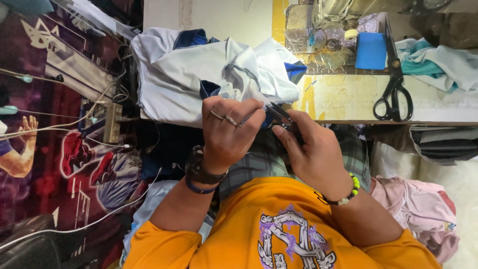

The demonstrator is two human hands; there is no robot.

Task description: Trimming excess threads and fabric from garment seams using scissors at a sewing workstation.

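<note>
My left hand (226, 132), with two rings and a dark watch on the wrist, pinches a fold of the white and blue garment (199, 74) heaped on the table edge. My right hand (311, 152), with a beaded bracelet, grips small dark thread snips (281, 115) whose tips meet the cloth right beside my left fingers. The two hands nearly touch above my lap. My orange printed shirt (259, 224) fills the bottom of the view.
Large black scissors (394, 84) lie on the worn yellow table (343, 99) at right, near a blue box (371, 51) and teal-white cloth (438, 62). A pink garment (423, 209) sits lower right. A power strip (112, 122) with cables lies left.
</note>
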